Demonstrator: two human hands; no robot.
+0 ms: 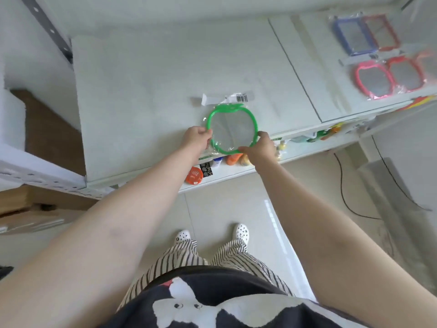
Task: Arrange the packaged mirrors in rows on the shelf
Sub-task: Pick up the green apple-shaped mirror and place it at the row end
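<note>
A green apple-shaped mirror [230, 129] in a clear bag with a white barcode header lies near the front edge of the white shelf [153, 91]. My left hand [197, 138] grips its left rim and my right hand [260, 147] grips its lower right rim. At the far right of the shelf lie other packaged mirrors: a blue rectangular mirror [352, 37], a red rectangular mirror [380, 31], a pink apple-shaped mirror [373, 79] and a red apple-shaped mirror [405, 73].
A lower shelf [236, 174] under the front edge holds small items, among them an orange round pack [194, 175] and colourful toys. A metal upright [49, 29] stands at the left. Black cables [343, 185] run across the tiled floor at the right.
</note>
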